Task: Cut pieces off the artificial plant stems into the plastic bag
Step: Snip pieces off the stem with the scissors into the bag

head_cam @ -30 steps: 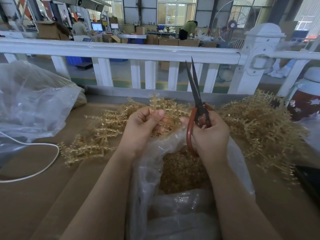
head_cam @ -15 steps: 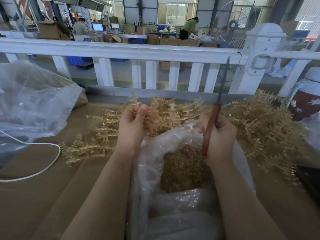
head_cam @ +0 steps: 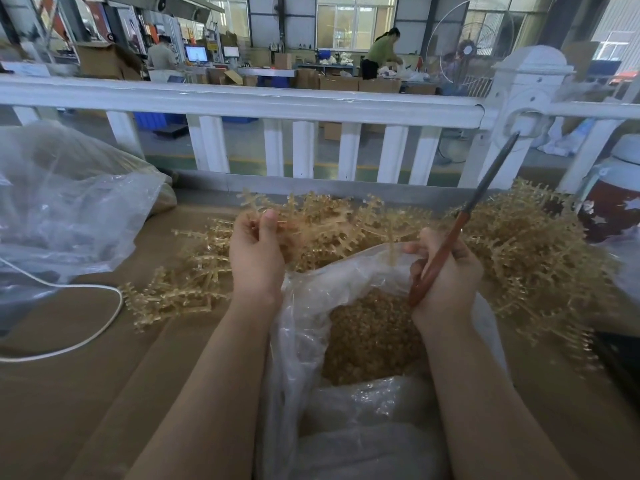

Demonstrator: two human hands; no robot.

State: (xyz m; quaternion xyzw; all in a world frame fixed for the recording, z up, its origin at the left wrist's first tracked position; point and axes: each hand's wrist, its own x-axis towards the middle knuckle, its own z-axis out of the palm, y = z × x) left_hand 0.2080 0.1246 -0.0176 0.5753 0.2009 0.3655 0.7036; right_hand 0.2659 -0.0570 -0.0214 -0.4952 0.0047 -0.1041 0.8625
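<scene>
No writing can be read anywhere. Since half a second ago the right hand (head_cam: 446, 271) has tilted the scissors (head_cam: 460, 220) further right, blades together, its fingers wrapped round the red handles. The left hand (head_cam: 258, 251) pinches a golden plant stem (head_cam: 311, 223) just beyond the plastic bag (head_cam: 304, 327) of cut pieces at the tabletop's (head_cam: 69, 393) near edge.

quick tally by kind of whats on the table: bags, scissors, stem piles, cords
plastic bags: 2, open bag and crumpled bag
scissors: 1, scissors in the right hand
stem piles: 2, left pile and right pile
cords: 1, white cord
total: 6
</scene>
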